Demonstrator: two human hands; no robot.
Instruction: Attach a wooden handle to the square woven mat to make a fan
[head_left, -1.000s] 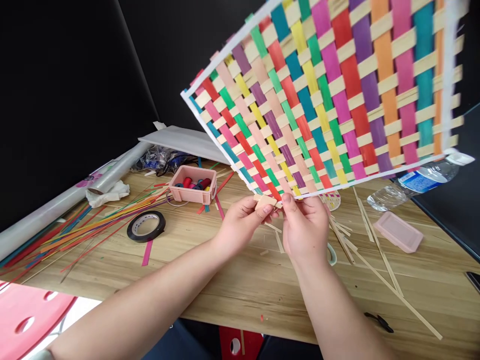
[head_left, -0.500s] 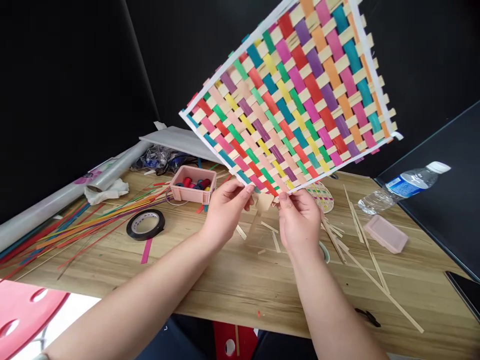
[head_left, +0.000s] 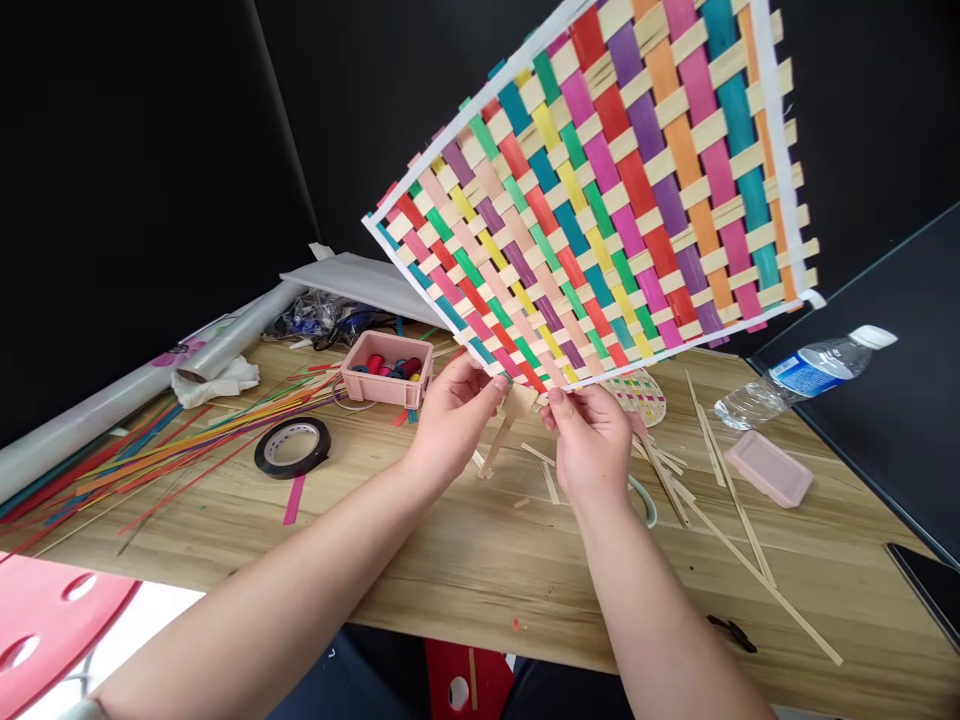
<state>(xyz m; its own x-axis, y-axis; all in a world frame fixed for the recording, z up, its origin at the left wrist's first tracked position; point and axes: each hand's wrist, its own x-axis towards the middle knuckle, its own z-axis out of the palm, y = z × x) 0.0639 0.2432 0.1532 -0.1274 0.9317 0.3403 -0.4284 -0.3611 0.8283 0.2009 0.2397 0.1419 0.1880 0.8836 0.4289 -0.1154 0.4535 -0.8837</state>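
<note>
I pinch the lower corner of the colourful woven mat (head_left: pixel 600 210) between my left hand (head_left: pixel 450 420) and right hand (head_left: pixel 592 450), fingers closed on its edge, best kept tilted and steady above the wooden table (head_left: pixel 465 560)

hands: 2, left hand (head_left: pixel 450 420) and right hand (head_left: pixel 592 450), both at the mat's lower corner
woven mat (head_left: pixel 600 190): 1, multicolour strips crossed with plain ones, white-edged
small woven piece (head_left: pixel 637 392): 1, on the table
tape roll (head_left: pixel 292 447): 1, black
pink tray (head_left: pixel 387 369): 1, with spools inside, count unclear
pink lid (head_left: pixel 770 467): 1
water bottle (head_left: pixel 806 374): 1, lying down
loose coloured strips (head_left: pixel 172 450): many, too tangled to count
plain strips (head_left: pixel 720 500): several, scattered
wooden table (head_left: pixel 465 560): 1
</note>
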